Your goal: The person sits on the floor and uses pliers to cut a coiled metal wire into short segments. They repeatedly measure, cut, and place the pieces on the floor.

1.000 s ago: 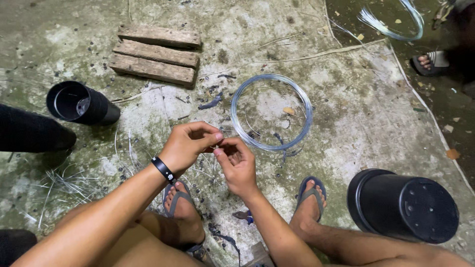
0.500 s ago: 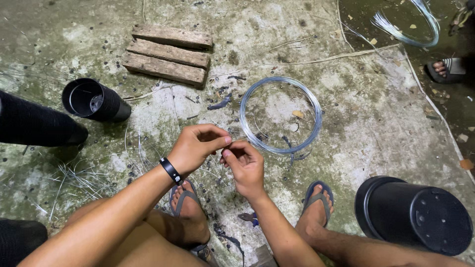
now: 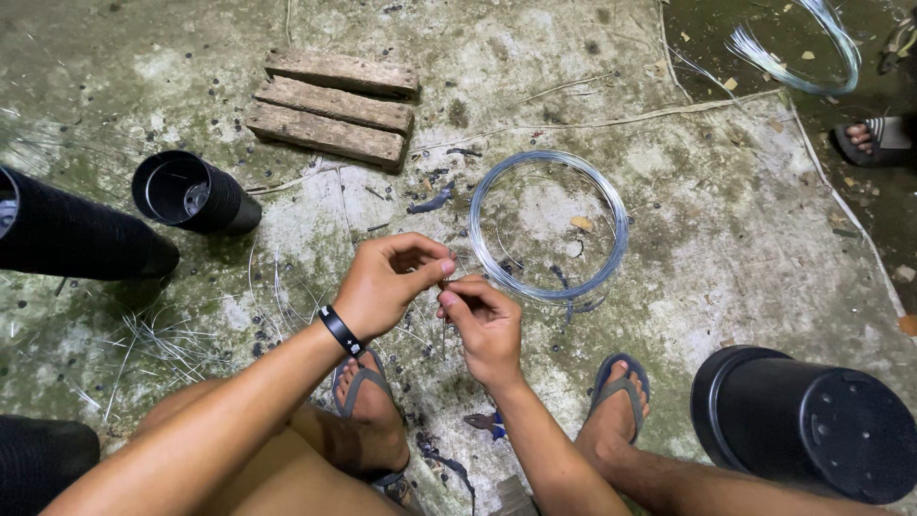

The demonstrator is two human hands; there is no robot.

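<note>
Your fingertips (image 3: 447,268) meet in front of you: the left hand (image 3: 387,284) pinches thumb against forefinger, and the right hand (image 3: 485,322) pinches just beside it, both closed on a short piece of thin wire (image 3: 442,284) that is too fine to make out clearly. The two hands touch, or very nearly, at the pinch. You wear a black wristband (image 3: 340,331) on the left wrist.

Just beyond your right hand lies a round coil of wire (image 3: 548,224), flat on the stained concrete floor (image 3: 726,239), close to your fingers but apart from them. Loose cut strands of wire (image 3: 153,344) lie scattered on the floor to your left.

Three worn wooden blocks (image 3: 330,105) sit side by side farther off. A black pot (image 3: 194,194) lies on its side to the left with its mouth toward you, next to a long stack of black pots (image 3: 81,239). Another black pot (image 3: 812,420) lies on its side by your right foot (image 3: 616,406). Your left foot (image 3: 368,406) is tucked under your left forearm, both feet in sandals. Small pliers (image 3: 482,420) rest on the floor between your feet.

At the top right, a second coil of wire (image 3: 802,48) lies near another person's sandalled foot (image 3: 874,139).
</note>
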